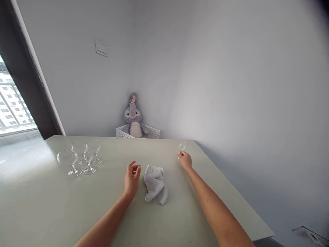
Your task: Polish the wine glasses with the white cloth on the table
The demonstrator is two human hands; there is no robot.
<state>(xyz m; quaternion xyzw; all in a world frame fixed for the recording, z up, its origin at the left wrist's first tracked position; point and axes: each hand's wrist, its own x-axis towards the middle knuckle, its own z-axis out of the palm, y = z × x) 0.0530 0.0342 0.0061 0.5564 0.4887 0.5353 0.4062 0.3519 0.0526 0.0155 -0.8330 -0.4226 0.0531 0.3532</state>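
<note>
At the right side of the table, my right hand [185, 160] is closed round the stem of a clear stemmed glass [182, 146], which is upright with its base at the tabletop. My left hand [132, 178] hovers over the table with curled fingers apart and nothing in them. Just right of it lies a crumpled light grey cloth [155, 185]. Over on the left, several more clear stemmed glasses [67, 158] stand upright in a close group, overlapping one another in view.
The pale green table [115, 226] has its right edge running along a grey wall. Beyond its far edge, a purple plush toy [135, 121] sits in a white perforated basket [154, 133]. A window [14, 99] is at the far left.
</note>
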